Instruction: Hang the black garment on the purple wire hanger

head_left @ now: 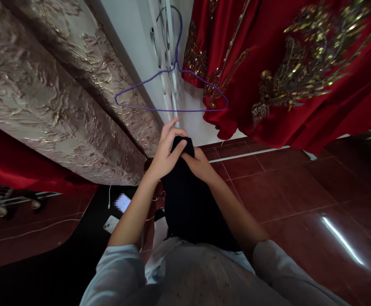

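A black garment [191, 204] hangs down in front of me from both hands; its exact kind does not show. My left hand [168, 151] pinches its folded upper end, the thumb lying over the cloth and the index finger stretched up. On the other side, my right hand [199, 163] grips the same bunched end, with most of its fingers hidden by the cloth. Just above my hands, a purple wire hanger [172, 111] hangs with no clothing on it, apart from my fingers.
White metal rack bars [169, 51] run along the wall. Red gowns with gold beading [255, 63] hang at right, textured beige curtain-like fabric [60, 85] at left. A dark surface [86, 221] at lower left bears a lit phone [122, 203] and a white phone [111, 224]. Red tiles [287, 187] cover the floor.
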Tool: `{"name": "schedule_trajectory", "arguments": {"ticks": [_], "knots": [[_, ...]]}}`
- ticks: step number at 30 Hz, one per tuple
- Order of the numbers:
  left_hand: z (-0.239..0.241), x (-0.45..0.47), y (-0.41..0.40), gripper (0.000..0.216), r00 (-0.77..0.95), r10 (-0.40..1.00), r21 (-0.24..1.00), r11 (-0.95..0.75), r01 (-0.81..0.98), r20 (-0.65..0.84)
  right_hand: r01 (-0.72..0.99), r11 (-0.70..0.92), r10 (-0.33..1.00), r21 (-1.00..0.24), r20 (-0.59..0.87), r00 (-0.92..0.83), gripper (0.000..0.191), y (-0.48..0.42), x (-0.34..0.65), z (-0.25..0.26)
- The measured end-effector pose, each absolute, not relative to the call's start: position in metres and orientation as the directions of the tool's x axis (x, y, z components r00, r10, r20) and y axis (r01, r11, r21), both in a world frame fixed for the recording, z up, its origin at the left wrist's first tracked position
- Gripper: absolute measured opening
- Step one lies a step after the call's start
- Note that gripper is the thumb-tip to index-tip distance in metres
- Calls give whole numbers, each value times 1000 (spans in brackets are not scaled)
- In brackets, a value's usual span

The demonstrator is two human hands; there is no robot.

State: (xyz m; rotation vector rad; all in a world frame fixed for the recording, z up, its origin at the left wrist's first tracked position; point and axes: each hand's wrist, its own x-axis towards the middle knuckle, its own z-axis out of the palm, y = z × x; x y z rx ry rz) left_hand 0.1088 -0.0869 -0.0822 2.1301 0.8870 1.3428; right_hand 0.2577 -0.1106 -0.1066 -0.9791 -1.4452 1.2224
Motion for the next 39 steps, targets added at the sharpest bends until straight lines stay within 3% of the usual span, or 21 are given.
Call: {"name": "schedule_trajectory", "arguments": {"ticks": [2,4,7,9,11,13,16,19,22,24,27,30,33,36,39], "knots": [[-100,98,-82,37,405,758,729,-632,262,512,-29,83,986,-996,86,-140,19,-101,260,-98],[-119,80,-77,36,557,741,748,-596,291,374,9,101,986,-995,99,-137,15,-86,270,-87],[-133,47,-69,18,688,696,627,-633,453,205,144,400,895,-905,351,-277,8,-49,289,-69],[-133,23,-61,19,653,737,510,-635,581,174,191,588,796,-786,519,-313,24,-18,292,-64],[-130,3,-51,32,590,793,433,-590,681,152,213,652,756,-728,603,-255,42,12,285,-70],[-130,-10,-45,28,595,802,448,-555,701,62,220,623,782,-751,593,-192,47,36,273,-84],[-146,-14,-53,14,679,718,554,-506,660,-154,172,510,859,-843,486,-162,25,50,264,-107],[-169,-10,-71,19,667,706,539,-475,695,-238,176,497,867,-850,478,-138,14,42,280,-115],[-174,-17,-75,32,563,814,454,-451,768,-143,274,547,834,-791,542,-99,15,24,309,-106],[-161,-27,-65,37,460,888,433,-420,798,13,343,548,821,-763,569,-46,16,14,327,-96],[-128,-40,-44,32,256,919,539,-385,749,300,404,525,817,-749,576,7,18,8,342,-83],[-92,-37,-32,29,94,867,636,-428,642,489,426,491,834,-760,552,24,20,4,341,-78],[-60,-14,-26,33,100,775,628,-573,526,624,381,465,872,-799,488,-40,18,-5,333,-75],[-36,12,-17,32,176,697,544,-670,505,695,273,449,881,-851,370,-294,11,-19,330,-68],[-23,28,1,25,241,660,465,-699,542,712,233,439,847,-868,314,-429,41,-29,340,-60]]}}
